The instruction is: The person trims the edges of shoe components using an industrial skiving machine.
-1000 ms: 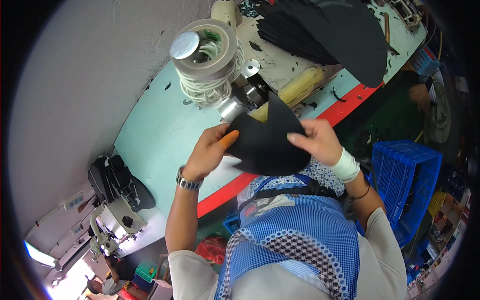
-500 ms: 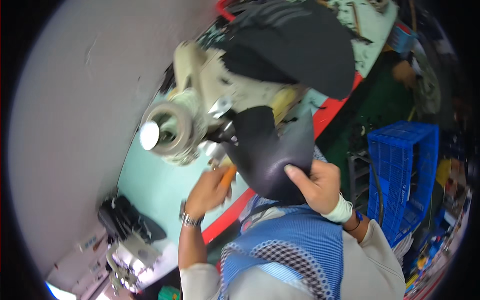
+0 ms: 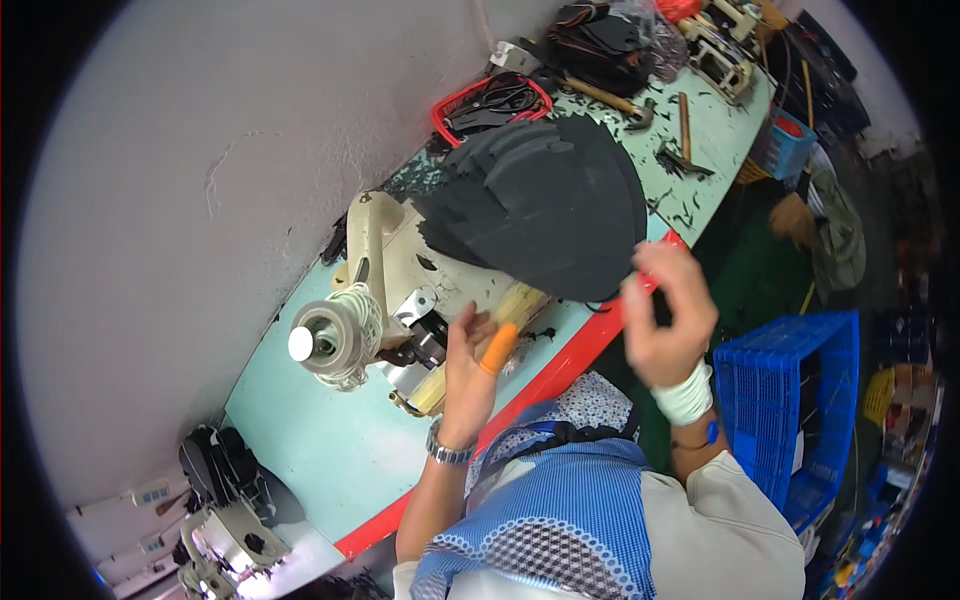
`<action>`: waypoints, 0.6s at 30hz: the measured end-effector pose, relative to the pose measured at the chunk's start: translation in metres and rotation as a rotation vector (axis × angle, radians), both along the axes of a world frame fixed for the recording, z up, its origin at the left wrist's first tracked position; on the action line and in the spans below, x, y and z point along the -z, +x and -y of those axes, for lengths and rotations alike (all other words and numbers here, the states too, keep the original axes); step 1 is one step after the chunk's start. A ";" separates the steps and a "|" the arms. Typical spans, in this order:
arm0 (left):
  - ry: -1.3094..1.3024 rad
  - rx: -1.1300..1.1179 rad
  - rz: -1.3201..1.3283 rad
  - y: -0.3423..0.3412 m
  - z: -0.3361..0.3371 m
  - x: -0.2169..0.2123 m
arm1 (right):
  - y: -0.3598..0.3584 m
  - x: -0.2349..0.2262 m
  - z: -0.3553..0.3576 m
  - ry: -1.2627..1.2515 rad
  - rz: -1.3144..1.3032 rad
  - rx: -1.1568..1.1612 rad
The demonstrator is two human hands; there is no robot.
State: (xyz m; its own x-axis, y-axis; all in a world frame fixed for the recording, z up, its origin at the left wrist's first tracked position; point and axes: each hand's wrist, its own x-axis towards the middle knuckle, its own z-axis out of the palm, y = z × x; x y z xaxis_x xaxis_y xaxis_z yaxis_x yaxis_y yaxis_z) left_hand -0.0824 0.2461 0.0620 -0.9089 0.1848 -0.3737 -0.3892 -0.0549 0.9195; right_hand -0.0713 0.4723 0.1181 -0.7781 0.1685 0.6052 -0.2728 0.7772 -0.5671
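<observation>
My left hand (image 3: 472,375) is beside the metal working parts (image 3: 430,335) of a cream bench machine (image 3: 372,240). Its fingers are spread with nothing in them, and one wears an orange finger cover (image 3: 498,348). My right hand (image 3: 672,315) hovers by the table's red front edge, slightly blurred, thumb and fingers apart around nothing. Just left of it, a fanned stack of flat black pieces (image 3: 560,205) rests partly on the machine's bed. White cord (image 3: 365,345) is wound about the machine's round end, near a yellowish strip (image 3: 515,305).
Behind the stack are a red basket (image 3: 440,118) with scissors, hammers (image 3: 685,125) and black scraps. A blue crate (image 3: 735,370) stands at my right. A wall (image 3: 200,250) borders the table's left side; a black bag (image 3: 225,465) lies near another machine (image 3: 240,540).
The curved black piece has left my right hand and is not distinguishable now. My right hand has moved up and right; my left has opened and shifted right. The view has shifted too.
</observation>
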 end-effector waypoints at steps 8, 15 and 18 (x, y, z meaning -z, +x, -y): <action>-0.596 -0.490 -0.252 -0.094 -0.071 0.039 | -0.145 0.069 -0.074 -0.844 0.596 -0.319; 0.266 -0.544 0.088 -0.122 -0.065 -0.008 | -0.197 0.073 -0.065 -1.145 0.866 -0.749; 0.451 -0.566 0.132 -0.132 -0.057 -0.005 | -0.210 0.071 -0.061 -1.249 0.974 -0.826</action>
State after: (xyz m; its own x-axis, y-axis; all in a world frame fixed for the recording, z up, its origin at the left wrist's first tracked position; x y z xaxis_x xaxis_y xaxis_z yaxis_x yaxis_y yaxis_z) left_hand -0.2142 0.3034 0.0665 -0.8632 -0.1380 -0.4856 -0.2951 -0.6424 0.7072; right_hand -0.2816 0.5329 0.0467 -0.8531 -0.4587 -0.2484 0.4300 -0.3488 -0.8327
